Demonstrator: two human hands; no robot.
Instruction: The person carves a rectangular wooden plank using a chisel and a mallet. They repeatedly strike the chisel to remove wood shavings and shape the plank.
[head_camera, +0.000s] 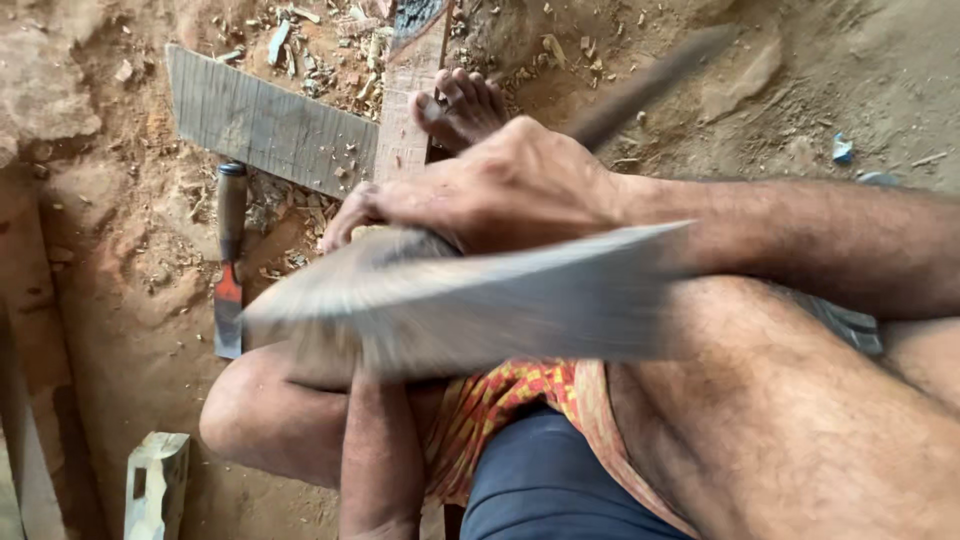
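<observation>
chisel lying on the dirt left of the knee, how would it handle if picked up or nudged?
The chisel looks rigid: a flat metal blade with a thick dark handle, so probably no flex. Likely blade-heavy for its size, given the wide steel end. It lies flat on loose dirt and wood chips, so a nudge would probably slide it rather than roll it far.

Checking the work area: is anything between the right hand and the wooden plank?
Nothing visible between right hand and plank; a bare foot rests on it just beyond, and a blurred pale wedge hides the palm side.
</observation>
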